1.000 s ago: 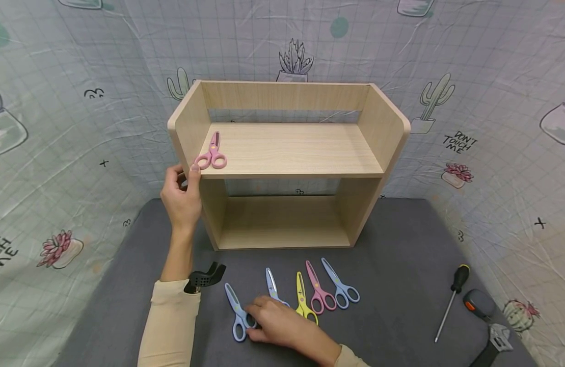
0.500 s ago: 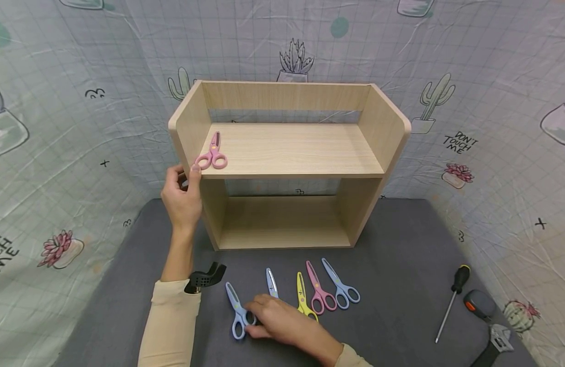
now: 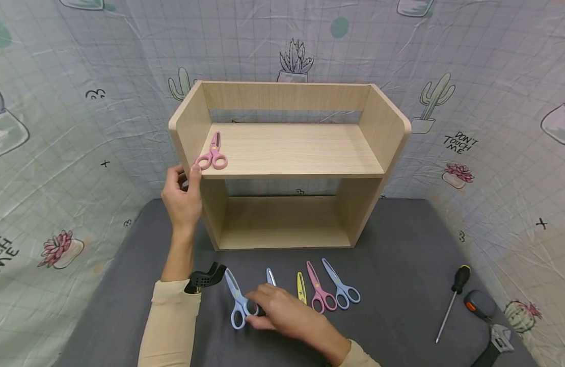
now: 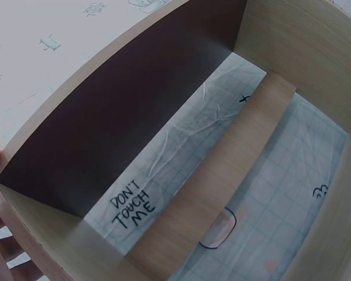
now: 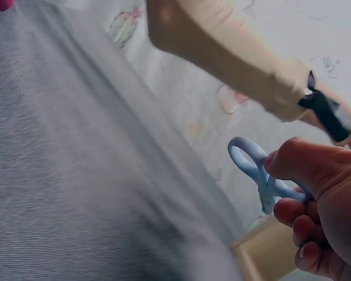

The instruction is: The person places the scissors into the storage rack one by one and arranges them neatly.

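My left hand point(image 3: 183, 201) grips the left side panel of a two-level wooden shelf point(image 3: 291, 150), its thumb at the front edge. In the left wrist view some of its fingers point(image 4: 26, 272) show outside the panel. With thumb and fingers, my right hand point(image 3: 289, 312) pinches light blue scissors point(image 3: 237, 300) by a handle loop; the right wrist view shows them point(image 5: 245, 155) raised off the grey cloth. Pink scissors point(image 3: 214, 152) lie on the upper board by my left thumb. Past my right hand, another blue pair point(image 3: 270, 277) and yellow scissors point(image 3: 301, 288) are partly hidden.
Pink scissors point(image 3: 320, 291) and a further blue pair point(image 3: 340, 286) lie on the grey table point(image 3: 392, 255) right of the yellow ones. At the right edge are a screwdriver point(image 3: 458, 280), a tape measure point(image 3: 479, 304) and an adjustable wrench point(image 3: 499, 339).
My right hand has lifted the blue scissors slightly and shifted them up towards the shelf, covering more of the yellow scissors. The left hand has stayed on the shelf's side panel.
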A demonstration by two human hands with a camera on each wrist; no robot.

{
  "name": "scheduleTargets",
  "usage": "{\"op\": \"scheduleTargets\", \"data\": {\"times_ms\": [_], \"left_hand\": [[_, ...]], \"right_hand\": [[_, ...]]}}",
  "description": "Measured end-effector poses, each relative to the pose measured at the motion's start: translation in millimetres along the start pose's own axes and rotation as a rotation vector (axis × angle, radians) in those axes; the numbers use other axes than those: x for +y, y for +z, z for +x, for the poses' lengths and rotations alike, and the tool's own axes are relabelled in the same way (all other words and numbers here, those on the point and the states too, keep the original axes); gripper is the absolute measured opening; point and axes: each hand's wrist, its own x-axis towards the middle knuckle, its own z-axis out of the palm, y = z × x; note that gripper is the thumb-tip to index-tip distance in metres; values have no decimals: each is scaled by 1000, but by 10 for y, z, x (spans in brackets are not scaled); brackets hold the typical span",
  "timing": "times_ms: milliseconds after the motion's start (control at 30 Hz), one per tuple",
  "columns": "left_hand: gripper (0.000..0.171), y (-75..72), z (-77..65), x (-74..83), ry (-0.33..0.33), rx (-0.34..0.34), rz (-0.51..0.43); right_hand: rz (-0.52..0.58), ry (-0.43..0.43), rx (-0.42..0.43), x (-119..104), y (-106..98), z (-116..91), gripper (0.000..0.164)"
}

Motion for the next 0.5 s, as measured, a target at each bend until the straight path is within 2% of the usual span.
{"op": "scheduleTargets", "data": {"times_ms": [500], "left_hand": [[40,-10,-9,15,5,-9,-7]], "right_hand": [[-13,-54,191,60,-447,138,35]]}}
